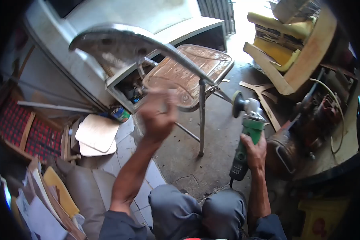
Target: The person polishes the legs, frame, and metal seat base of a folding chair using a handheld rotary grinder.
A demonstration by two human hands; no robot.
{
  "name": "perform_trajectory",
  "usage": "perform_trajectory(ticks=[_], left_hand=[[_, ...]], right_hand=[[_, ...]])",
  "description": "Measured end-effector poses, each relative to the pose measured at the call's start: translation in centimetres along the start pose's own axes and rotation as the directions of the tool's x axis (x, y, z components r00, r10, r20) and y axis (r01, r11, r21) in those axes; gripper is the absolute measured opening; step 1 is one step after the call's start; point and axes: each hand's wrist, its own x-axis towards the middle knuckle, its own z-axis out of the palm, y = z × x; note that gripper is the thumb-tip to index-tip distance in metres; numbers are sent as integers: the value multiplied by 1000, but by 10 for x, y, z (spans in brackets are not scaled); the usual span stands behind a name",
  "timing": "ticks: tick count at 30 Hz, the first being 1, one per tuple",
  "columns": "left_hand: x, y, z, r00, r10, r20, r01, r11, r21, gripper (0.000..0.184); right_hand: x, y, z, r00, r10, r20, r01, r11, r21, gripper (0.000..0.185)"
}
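A green angle grinder (239, 154) is gripped in my right hand (255, 150), its round disc (238, 104) facing left toward the chair. My left hand (159, 114) is smeared by motion in front of the chair's rusty seat (188, 72); its fingers are too blurred to make out, and whether it touches the chair cannot be told. The metal-framed folding chair (202, 116) stands before me, with its curved backrest (116, 44) leaning out to the upper left. A cord runs down from the grinder's lower end.
Two pale seat boards (98, 134) lie on the floor at left, near a small can (120, 114). A checked wooden-framed seat (28, 124) is at far left. Wood strips (264, 100) and a yellow-padded chair frame (292, 48) are at right. A white cabinet (176, 30) stands behind.
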Motion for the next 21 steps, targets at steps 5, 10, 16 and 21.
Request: perform_trajectory(ticks=[5,10,16,21], left_hand=[[170,51,-119,873,432,-226,-278,822,497,31],[217,43,-146,827,-445,344,386,894,229,43],[237,58,-142,836,-300,460,65,885,460,37],[243,58,-136,808,-504,306,316,808,496,37]], right_hand=[[50,-65,19,982,-10,188,21,998,-59,64],[64,-139,26,916,154,371,-91,979,-181,70],[49,-264,28,827,240,508,-83,947,-312,69],[97,-262,20,750,512,418,-198,778,-596,68]])
